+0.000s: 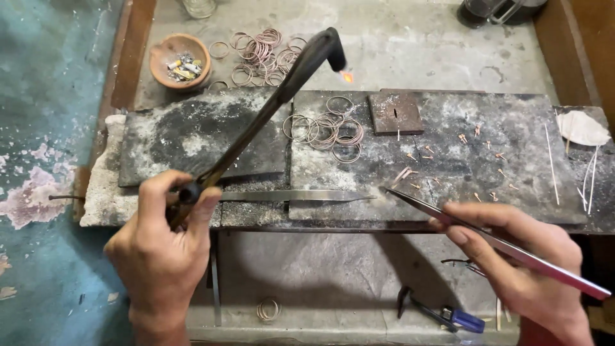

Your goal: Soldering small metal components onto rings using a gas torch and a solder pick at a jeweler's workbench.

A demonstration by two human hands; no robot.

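Grey and sooty, the bench (pixel 448 38) has dark, burnt slabs (pixel 192 134) lying across it, and the floor to the left is blue-green with patches of worn paint.

The left hand (pixel 160 256) is closed tight around the handle of a long black torch (pixel 269 109). The torch slants up and away from the person, and a small orange flame (pixel 346 77) burns at its bent tip. The flame is a little above and beside a bunch of thin wire rings (pixel 327 131) that lie on the dark slab. It does not touch them.

The right hand (pixel 519 269) pinches long metal tweezers (pixel 487 240). Their pointed end rests low on the slab, near a long flat metal blade (pixel 295 195) that lies between the two hands. The tweezers hold nothing that can be seen.

Tiny bits of copper-coloured wire (pixel 487 154) are spread over the slab to the right. More rings (pixel 262 54) are piled at the back, next to a small clay bowl (pixel 181 61) with scraps in it. A small rusty square plate (pixel 396 113) sits just right of the rings.

It looks like the heating step: the flame is lit and both tools are ready. The next move calls for a steady hand, with the flame kept right on the rings and the tweezers used gently on such small pieces.
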